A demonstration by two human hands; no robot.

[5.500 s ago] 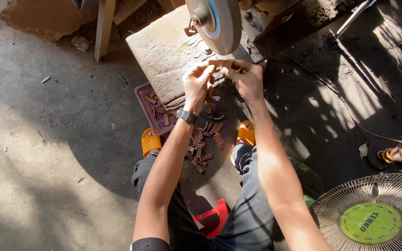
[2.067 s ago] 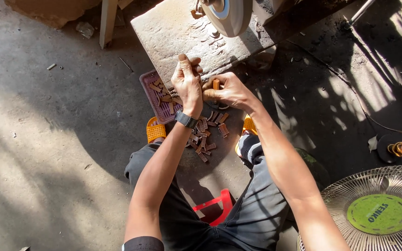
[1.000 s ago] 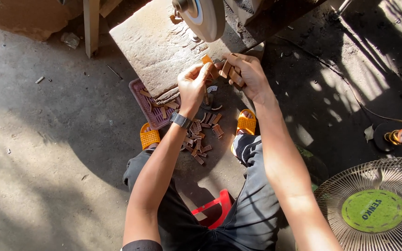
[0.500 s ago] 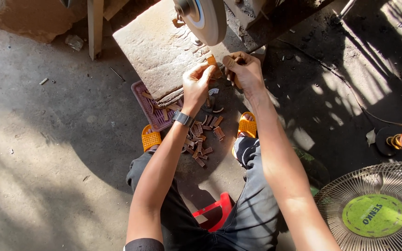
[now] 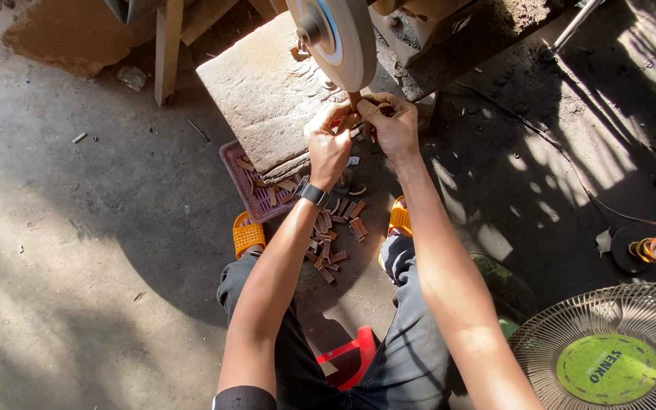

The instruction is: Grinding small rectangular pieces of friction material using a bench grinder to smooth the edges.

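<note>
Both my hands hold one small brown wooden piece [image 5: 356, 99] up against the lower edge of a round grinding wheel [image 5: 341, 34]. My left hand [image 5: 329, 143], with a dark watch on the wrist, pinches it from the left. My right hand [image 5: 389, 124] pinches it from the right. The piece is mostly hidden by my fingers. Below my hands, several similar small brown pieces [image 5: 334, 235] lie scattered on the ground between my feet.
A flat stone slab [image 5: 263, 99] lies under the wheel, over a pink slotted tray [image 5: 250, 186] with more pieces. I sit on a red stool [image 5: 347, 353], orange sandals on. A fan grille [image 5: 616, 349] lies at lower right, a cable [image 5: 609, 205] crosses the ground.
My hands went down to the pile of pieces, then rose again. They now press a piece against the wheel's lower edge, slightly higher than half a second ago.
</note>
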